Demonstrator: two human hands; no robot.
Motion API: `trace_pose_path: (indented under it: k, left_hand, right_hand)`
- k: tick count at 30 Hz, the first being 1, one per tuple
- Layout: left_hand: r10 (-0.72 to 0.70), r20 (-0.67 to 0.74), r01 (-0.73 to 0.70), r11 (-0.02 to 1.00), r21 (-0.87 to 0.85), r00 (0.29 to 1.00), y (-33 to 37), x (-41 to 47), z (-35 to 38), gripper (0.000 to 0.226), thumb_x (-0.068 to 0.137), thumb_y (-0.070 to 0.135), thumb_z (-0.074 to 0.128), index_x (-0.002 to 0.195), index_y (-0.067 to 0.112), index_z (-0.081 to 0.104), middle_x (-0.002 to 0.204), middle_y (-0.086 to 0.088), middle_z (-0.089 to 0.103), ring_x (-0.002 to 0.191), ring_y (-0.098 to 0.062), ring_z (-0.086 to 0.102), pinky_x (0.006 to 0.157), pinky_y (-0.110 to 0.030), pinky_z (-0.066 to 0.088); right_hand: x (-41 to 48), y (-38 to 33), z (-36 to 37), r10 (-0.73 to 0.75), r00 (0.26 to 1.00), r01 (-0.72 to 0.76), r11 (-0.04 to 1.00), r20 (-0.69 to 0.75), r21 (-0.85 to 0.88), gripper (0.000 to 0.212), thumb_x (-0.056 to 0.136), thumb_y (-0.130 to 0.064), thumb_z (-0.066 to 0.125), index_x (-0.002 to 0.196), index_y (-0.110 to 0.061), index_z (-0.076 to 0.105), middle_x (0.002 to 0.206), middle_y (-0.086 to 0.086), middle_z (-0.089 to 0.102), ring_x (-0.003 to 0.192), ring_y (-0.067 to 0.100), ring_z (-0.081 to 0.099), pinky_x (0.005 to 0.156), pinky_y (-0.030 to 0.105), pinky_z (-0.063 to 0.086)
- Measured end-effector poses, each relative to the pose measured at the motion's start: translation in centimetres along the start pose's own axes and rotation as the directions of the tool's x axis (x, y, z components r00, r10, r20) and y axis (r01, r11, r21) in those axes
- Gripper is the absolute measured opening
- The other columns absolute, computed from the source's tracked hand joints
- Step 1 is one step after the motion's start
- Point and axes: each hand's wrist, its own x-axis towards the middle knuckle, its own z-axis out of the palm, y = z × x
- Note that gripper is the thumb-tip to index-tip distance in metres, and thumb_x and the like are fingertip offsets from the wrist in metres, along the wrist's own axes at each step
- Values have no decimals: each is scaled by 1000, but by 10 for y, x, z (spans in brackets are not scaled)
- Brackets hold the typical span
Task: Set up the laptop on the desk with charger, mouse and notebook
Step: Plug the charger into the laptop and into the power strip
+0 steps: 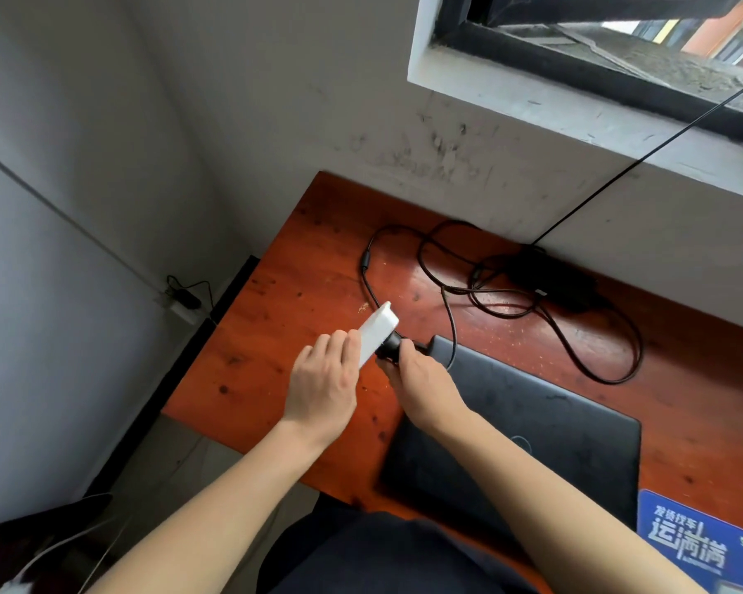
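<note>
One plug in right hand grip, touching strip.

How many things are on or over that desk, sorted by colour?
Black: 2 (laptop; charger, its plug gripped by the right hand)
White: 1 (power strip, held by the left hand)
Blue: 1 (pad)
Total: 4
</note>
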Motion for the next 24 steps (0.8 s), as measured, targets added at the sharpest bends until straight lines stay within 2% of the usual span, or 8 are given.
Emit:
trace_pose_path:
  k: [5,8,10,13,16,20,22,24]
  left_hand:
    - [-58,182,94,976,-198,982,-7,-5,-1,60,74,18,80,124,11,48,110,-7,54,91,-25,56,68,-38,54]
    - [-97,415,283,865,-414,905,-21,-6,-4,74,79,57,70,133,30,27,121,10,43,95,-17,56,74,-36,53]
    - [-112,577,468,718,-516,809,-25,-2,-8,72,80,80,46,134,38,24,114,7,53,90,-16,60,78,-42,54]
    - [-133,605,552,593,-586,785,-30,6,-10,62,87,81,18,113,32,44,94,-15,64,80,-25,63,79,-58,52]
    - [-156,684,649,516,-559,713,-31,12,-13,89,82,82,12,138,23,47,117,-16,64,102,-25,64,96,-48,51]
    - [-208,810,819,330,-470,548,-27,16,-15,105,79,86,7,142,10,44,114,-29,58,105,-41,61,93,-51,50]
    - [-207,830,840,306,-449,519,-24,16,-14,103,79,82,9,146,10,40,127,-33,53,117,-48,54,98,-53,47]
    - [-186,833,836,311,-453,521,-23,17,-16,99,79,81,10,146,13,40,116,-28,57,106,-42,60,90,-49,51]
  right_hand:
    - [-5,20,-5,-80,995,85,993,67,-76,26,103,-48,40,90,-28,30,70,-15,45,59,13,49,47,26,29]
    - [-8,20,-8,-139,987,144,987,75,-68,26,103,-46,42,91,-26,29,73,-8,53,60,21,54,49,31,30]
    - [-9,17,-9,-221,971,229,971,93,-75,27,103,-44,44,92,-25,29,80,2,61,66,29,58,54,35,33]
    - [-8,6,-14,-325,934,337,940,150,-56,22,104,-47,38,94,-29,31,86,-5,55,68,20,55,59,35,39]
    - [-7,3,-21,-351,918,369,926,183,-77,27,106,-48,30,95,-25,39,89,-3,57,71,20,55,64,36,44]
    - [-6,3,-28,-416,902,431,884,118,-178,33,106,-47,26,94,-21,43,81,-5,54,60,20,48,55,32,32]
    - [-8,1,-32,-435,893,450,868,115,-210,30,106,-45,27,93,-23,41,77,-7,51,57,18,44,53,30,28]
    - [-11,-1,-34,-432,894,447,861,116,-243,28,107,-43,29,92,-22,41,74,-6,51,54,18,43,50,31,25]
